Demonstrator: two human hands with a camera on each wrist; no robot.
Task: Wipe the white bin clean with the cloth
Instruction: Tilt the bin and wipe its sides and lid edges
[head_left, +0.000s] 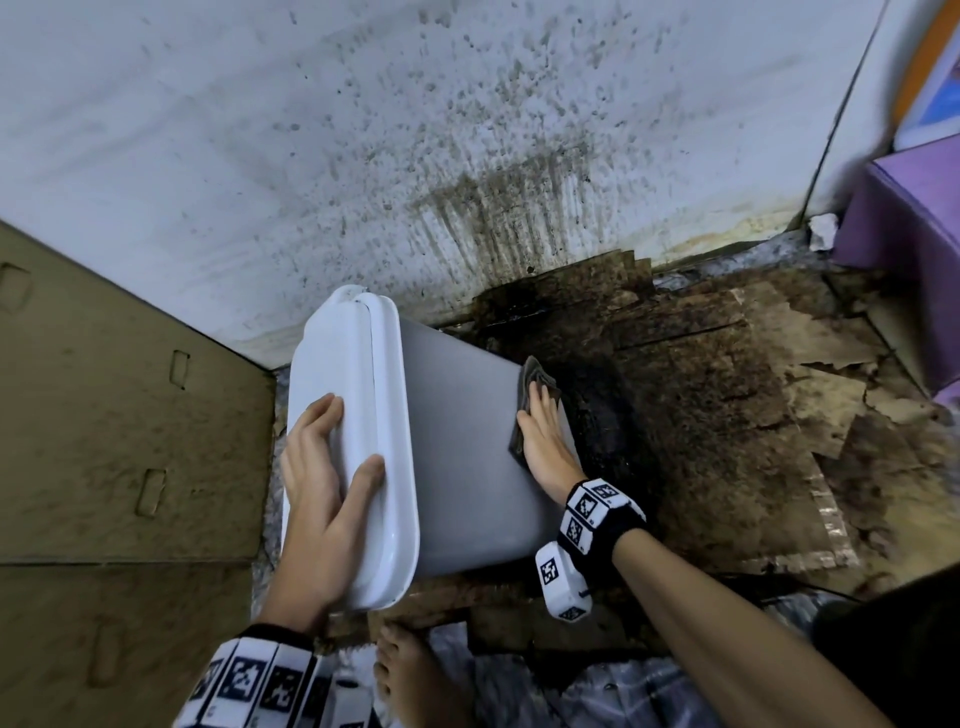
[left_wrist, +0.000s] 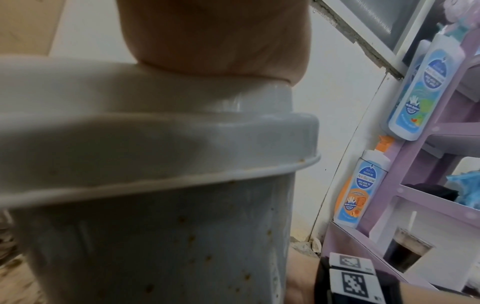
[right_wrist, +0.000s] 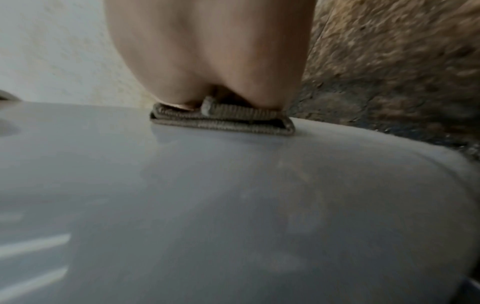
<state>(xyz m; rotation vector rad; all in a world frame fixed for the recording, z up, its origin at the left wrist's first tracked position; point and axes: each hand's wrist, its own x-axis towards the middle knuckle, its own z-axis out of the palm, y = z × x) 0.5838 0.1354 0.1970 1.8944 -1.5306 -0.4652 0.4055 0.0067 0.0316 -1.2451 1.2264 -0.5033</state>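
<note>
**Bin tipped for a wipe-down**

A white bin (head_left: 457, 457) leans at centre frame above soiled cardboard (head_left: 727, 395). The left hand (head_left: 317, 499), at 8 o'clock, lies with straight fingers across the lid (head_left: 358, 395), its grip wide. At 3 o'clock of the bin, the right hand (head_left: 545, 441) presses a folded grey cloth (head_left: 524, 395) flat against its side wall, fingers extended.
</note>
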